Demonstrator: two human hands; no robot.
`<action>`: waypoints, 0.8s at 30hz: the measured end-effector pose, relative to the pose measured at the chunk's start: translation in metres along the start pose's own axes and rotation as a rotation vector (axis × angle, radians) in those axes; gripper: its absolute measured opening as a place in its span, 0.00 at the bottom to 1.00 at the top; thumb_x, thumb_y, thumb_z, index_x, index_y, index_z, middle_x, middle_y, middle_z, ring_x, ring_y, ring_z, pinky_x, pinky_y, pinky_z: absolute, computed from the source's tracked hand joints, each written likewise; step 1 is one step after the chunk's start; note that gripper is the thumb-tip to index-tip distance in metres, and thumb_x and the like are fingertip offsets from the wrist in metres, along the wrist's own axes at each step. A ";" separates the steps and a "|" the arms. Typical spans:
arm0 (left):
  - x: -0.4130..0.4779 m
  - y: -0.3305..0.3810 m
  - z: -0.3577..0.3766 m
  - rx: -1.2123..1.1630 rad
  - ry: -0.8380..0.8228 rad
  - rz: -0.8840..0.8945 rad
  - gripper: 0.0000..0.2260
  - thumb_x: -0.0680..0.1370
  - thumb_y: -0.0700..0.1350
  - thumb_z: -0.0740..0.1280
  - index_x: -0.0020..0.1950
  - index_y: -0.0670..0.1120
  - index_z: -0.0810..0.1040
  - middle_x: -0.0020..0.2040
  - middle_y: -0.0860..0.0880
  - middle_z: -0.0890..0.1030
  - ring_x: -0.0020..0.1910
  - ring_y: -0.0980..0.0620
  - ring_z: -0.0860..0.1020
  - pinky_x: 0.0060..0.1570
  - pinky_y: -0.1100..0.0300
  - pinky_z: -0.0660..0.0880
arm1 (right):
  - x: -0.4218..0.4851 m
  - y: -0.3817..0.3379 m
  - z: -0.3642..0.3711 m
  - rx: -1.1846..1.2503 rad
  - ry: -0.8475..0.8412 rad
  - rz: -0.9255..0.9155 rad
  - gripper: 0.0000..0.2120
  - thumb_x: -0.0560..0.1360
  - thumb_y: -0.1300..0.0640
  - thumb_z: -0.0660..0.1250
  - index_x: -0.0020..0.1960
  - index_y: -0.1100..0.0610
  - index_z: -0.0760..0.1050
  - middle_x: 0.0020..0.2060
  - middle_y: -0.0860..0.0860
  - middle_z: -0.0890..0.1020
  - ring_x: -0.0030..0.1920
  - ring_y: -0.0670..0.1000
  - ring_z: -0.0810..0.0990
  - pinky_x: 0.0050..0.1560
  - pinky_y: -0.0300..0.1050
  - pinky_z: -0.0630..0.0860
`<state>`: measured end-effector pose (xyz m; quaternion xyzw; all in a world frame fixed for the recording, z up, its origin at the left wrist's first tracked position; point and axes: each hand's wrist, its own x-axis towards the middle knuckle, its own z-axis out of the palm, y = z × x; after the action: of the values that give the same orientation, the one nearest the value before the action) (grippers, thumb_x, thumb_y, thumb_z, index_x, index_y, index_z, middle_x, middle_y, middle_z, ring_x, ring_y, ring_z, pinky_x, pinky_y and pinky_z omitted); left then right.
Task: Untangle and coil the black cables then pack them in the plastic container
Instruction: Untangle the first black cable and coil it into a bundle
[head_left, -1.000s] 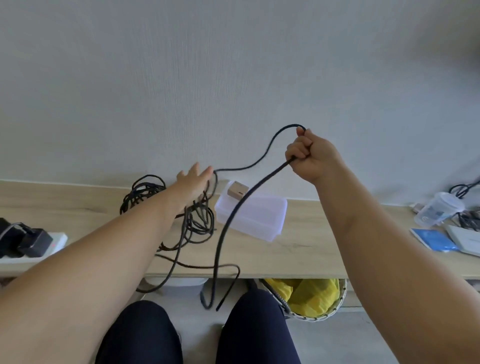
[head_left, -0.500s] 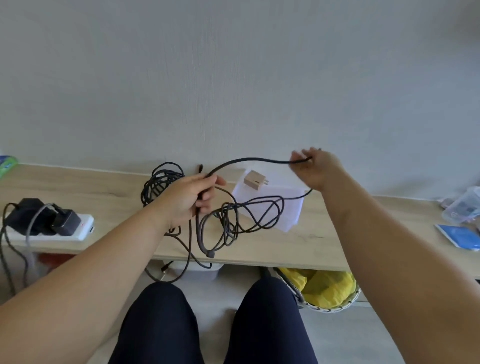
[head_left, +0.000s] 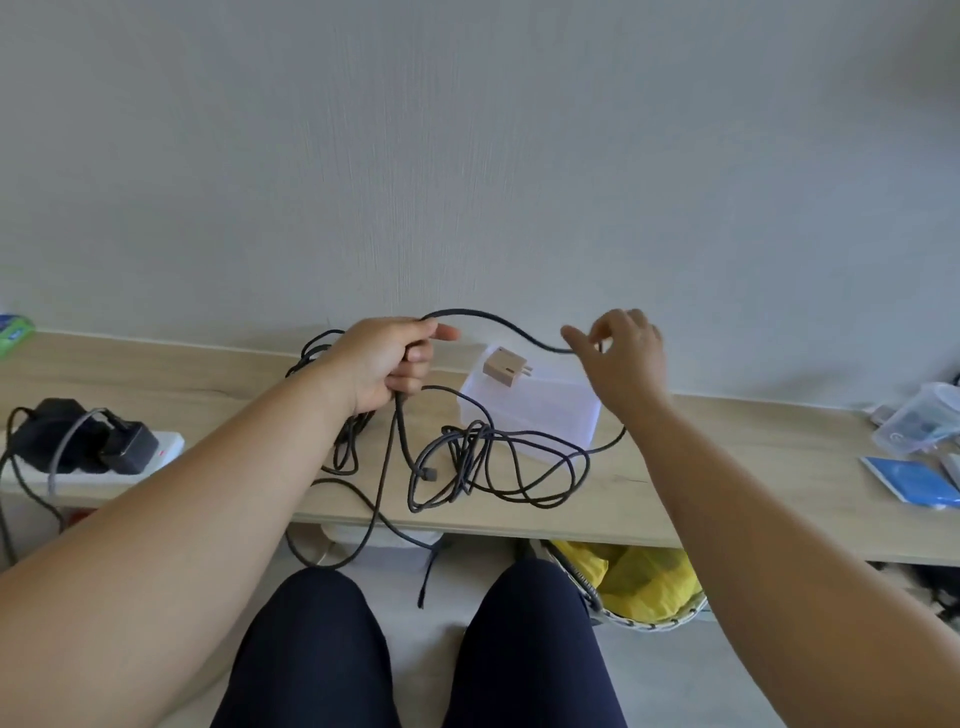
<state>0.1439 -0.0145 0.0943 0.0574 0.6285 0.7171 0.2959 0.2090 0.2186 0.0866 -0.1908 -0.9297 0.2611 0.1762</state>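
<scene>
While the left hand (head_left: 387, 364) grips the black cables (head_left: 470, 440) mid-frame, loops tangled on the wooden shelf (head_left: 727, 467) in front of the plastic container (head_left: 545, 408), right hand (head_left: 623, 364) fingers loosely spread at a raised strand, hold unclear.

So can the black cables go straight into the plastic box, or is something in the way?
Something is: a small beige plug sits on top of the plastic box, which looks closed. It would need moving first. The black cables lie in front.
</scene>
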 end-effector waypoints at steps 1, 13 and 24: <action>-0.001 0.001 0.003 0.013 -0.029 -0.013 0.12 0.83 0.44 0.55 0.50 0.41 0.77 0.22 0.54 0.63 0.19 0.59 0.58 0.19 0.68 0.52 | -0.004 -0.008 0.003 0.045 -0.031 -0.105 0.17 0.74 0.42 0.66 0.54 0.54 0.73 0.57 0.51 0.74 0.60 0.52 0.69 0.54 0.41 0.65; -0.016 -0.018 -0.009 0.308 -0.227 0.063 0.14 0.71 0.52 0.65 0.47 0.44 0.80 0.32 0.51 0.79 0.41 0.48 0.80 0.48 0.55 0.77 | 0.006 -0.026 -0.005 0.829 -0.153 0.054 0.12 0.81 0.56 0.56 0.45 0.55 0.75 0.28 0.48 0.67 0.23 0.44 0.64 0.25 0.38 0.63; -0.006 0.011 0.000 -0.514 0.062 0.367 0.14 0.81 0.51 0.57 0.39 0.46 0.71 0.21 0.55 0.61 0.18 0.59 0.57 0.19 0.67 0.57 | 0.005 0.011 -0.002 0.382 -0.349 0.054 0.13 0.75 0.50 0.68 0.56 0.53 0.72 0.35 0.50 0.80 0.33 0.48 0.77 0.43 0.44 0.75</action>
<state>0.1451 -0.0181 0.1068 0.0713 0.4145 0.8953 0.1469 0.2083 0.2310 0.0834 -0.1308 -0.8744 0.4656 0.0387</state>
